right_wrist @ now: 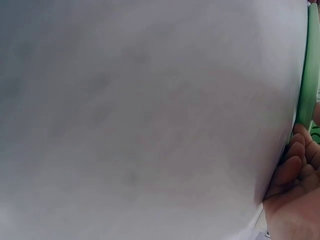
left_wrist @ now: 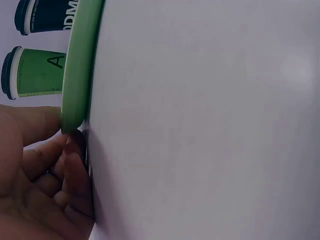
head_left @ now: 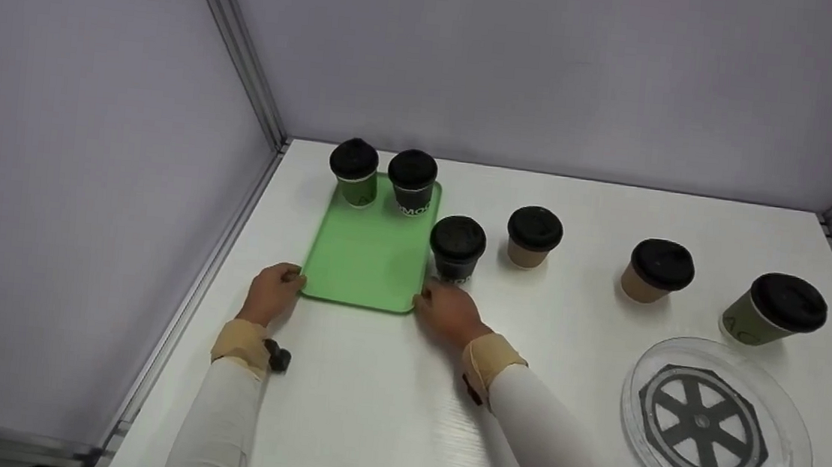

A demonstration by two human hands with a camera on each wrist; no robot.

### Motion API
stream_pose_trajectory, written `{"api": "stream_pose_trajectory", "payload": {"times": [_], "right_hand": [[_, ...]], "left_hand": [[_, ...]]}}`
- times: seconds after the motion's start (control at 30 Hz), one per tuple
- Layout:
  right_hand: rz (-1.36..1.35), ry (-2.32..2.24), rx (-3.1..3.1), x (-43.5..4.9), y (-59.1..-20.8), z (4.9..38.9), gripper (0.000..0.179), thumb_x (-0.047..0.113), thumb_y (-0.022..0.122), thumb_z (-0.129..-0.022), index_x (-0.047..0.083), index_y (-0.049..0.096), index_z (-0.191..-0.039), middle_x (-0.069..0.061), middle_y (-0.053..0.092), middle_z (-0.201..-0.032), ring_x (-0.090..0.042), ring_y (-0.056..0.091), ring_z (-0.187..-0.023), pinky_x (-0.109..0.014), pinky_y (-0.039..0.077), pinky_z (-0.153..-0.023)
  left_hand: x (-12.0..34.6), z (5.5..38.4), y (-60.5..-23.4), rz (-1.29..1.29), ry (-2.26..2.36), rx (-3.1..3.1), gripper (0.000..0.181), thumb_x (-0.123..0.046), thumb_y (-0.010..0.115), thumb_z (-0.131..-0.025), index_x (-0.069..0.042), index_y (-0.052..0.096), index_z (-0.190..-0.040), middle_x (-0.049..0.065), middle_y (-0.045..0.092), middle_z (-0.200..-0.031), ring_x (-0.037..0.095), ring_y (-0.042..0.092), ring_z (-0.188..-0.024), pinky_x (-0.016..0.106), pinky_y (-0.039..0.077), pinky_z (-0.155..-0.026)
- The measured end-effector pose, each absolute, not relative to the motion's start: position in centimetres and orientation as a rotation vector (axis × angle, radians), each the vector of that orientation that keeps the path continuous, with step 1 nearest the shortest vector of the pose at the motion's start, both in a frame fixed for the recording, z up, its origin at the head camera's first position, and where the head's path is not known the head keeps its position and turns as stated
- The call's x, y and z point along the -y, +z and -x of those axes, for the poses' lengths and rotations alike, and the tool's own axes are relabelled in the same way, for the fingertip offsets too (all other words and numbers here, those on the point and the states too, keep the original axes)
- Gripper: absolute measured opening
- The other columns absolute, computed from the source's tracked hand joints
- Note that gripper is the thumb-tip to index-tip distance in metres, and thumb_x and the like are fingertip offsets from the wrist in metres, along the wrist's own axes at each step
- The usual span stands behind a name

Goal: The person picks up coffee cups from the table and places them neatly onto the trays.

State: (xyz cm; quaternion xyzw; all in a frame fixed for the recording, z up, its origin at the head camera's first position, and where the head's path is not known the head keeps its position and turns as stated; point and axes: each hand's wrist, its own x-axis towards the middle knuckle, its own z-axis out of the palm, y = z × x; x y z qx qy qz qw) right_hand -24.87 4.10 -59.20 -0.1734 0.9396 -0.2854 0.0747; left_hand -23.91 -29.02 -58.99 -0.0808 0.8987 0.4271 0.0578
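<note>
A green rectangular tray (head_left: 368,259) lies on the white table, with a green paper cup (head_left: 359,189) and a dark paper cup (head_left: 413,200), both black-lidded, upright at its far end. My left hand (head_left: 271,295) pinches the tray's near left corner; in the left wrist view the thumb (left_wrist: 42,122) is at the rim and the other fingers are curled below. At the near right corner, my right hand (head_left: 448,313) grips the edge, its curled fingers (right_wrist: 292,167) low against the table. Just beyond that hand stands another dark cup (head_left: 454,267), beside the tray.
Two small brown cups with black lids stand to the right, one nearer (head_left: 527,255) and one farther over (head_left: 641,285). A green lidded cup (head_left: 749,320) is at far right, behind a clear round dish (head_left: 793,447) with a dark wheel-like pattern. Walls (head_left: 550,72) enclose the table's back and sides.
</note>
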Motion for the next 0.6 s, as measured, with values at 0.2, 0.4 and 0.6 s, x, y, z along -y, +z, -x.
{"api": "stream_pose_trajectory", "payload": {"times": [0.2,0.4,0.6], "right_hand": [[0.518,-0.875,-2.801,-4.20,-59.24,25.11,0.018,0.030,0.054,-0.097,0.012,0.059,-0.094,-0.004,0.058,-0.083,-0.023,0.054,-0.077,-0.043,0.046,-0.074],[0.522,-0.886,-2.801,-4.25,-59.22,25.10,0.017,0.027,0.055,-0.097,0.011,0.059,-0.093,-0.004,0.058,-0.083,-0.024,0.054,-0.076,-0.045,0.046,-0.075],[0.510,-0.924,-2.744,-4.41,-59.31,25.00,0.018,0.029,0.053,-0.099,0.013,0.058,-0.091,-0.002,0.055,-0.082,-0.021,0.051,-0.077,-0.041,0.044,-0.075]], "left_hand": [[29.69,24.09,-58.61,0.243,1.350,-2.678,0.037,-0.022,0.058,-0.099,0.002,0.060,-0.127,0.014,0.063,-0.111,0.027,0.056,-0.104,0.041,0.043,-0.093],[29.75,23.98,-58.55,0.223,1.354,-2.664,0.036,-0.023,0.057,-0.099,0.000,0.061,-0.127,0.014,0.064,-0.112,0.028,0.056,-0.106,0.041,0.043,-0.093],[29.93,23.74,-58.91,0.219,1.350,-2.636,0.038,-0.023,0.056,-0.100,0.001,0.058,-0.130,0.015,0.062,-0.116,0.029,0.055,-0.110,0.043,0.042,-0.095]]}}
